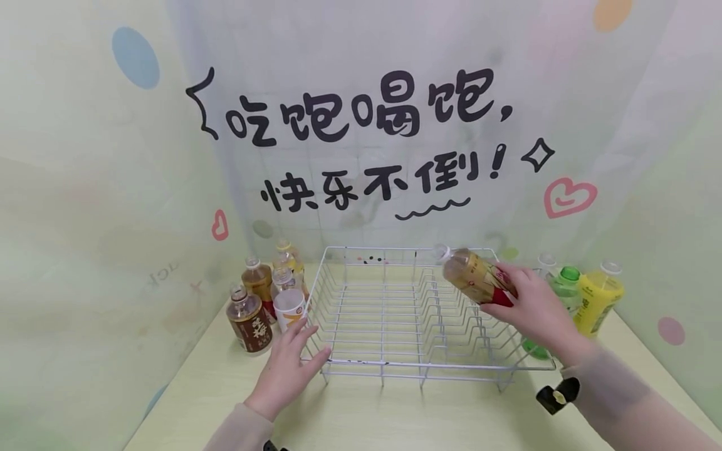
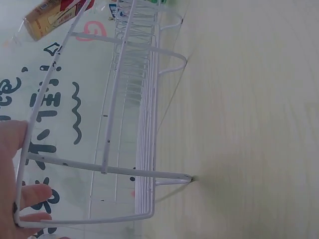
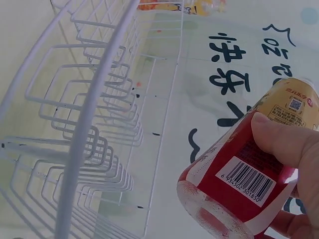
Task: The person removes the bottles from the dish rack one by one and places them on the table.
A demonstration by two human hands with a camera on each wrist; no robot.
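Note:
My right hand (image 1: 530, 307) grips a plastic drink bottle (image 1: 476, 279) with a gold and red label, around its lower part. The bottle is tilted over the right half of a white wire dish rack (image 1: 383, 363), its neck toward the upper left. In the right wrist view the thumb presses on the label, and the clear base and barcode of the bottle (image 3: 239, 174) face the camera. My left hand (image 1: 287, 369) rests at the rack's front left corner, fingers spread. In the left wrist view its fingertips lie at the rack's wire rim (image 2: 45, 94).
Left of the rack stand a brown-labelled bottle (image 1: 250, 322), an amber bottle (image 1: 257, 282), other bottles and a white cup (image 1: 289, 307). On the right are a yellow bottle (image 1: 600, 300) and a green one (image 1: 566, 288). A printed curtain (image 1: 366, 37) hangs behind the table (image 1: 395, 419).

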